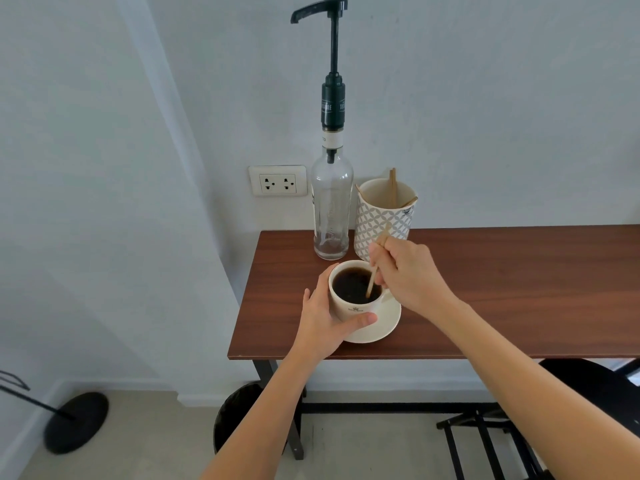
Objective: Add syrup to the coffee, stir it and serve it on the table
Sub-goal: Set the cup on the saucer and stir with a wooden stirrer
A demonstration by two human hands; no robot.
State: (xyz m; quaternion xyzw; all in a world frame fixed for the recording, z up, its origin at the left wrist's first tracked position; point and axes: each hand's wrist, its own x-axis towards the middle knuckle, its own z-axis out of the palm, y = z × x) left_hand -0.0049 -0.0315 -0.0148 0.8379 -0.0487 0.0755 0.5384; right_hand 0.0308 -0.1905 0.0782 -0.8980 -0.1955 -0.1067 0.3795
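Observation:
A white cup of black coffee (353, 285) stands on a white saucer (384, 323) near the left end of the brown table (502, 289). My left hand (322, 317) wraps around the cup's left and front side. My right hand (405, 271) pinches a thin wooden stir stick (372, 282) whose lower end dips into the coffee. Behind the cup stands a clear glass syrup bottle (330, 209) with a tall black pump; its spout points left.
A patterned white holder (382, 220) with more wooden sticks stands right of the bottle, against the wall. A wall socket (277, 180) is left of the bottle. Below the table are a black bin (239, 417), a black stool (588, 386) at right and a round stand base (76, 422) at left.

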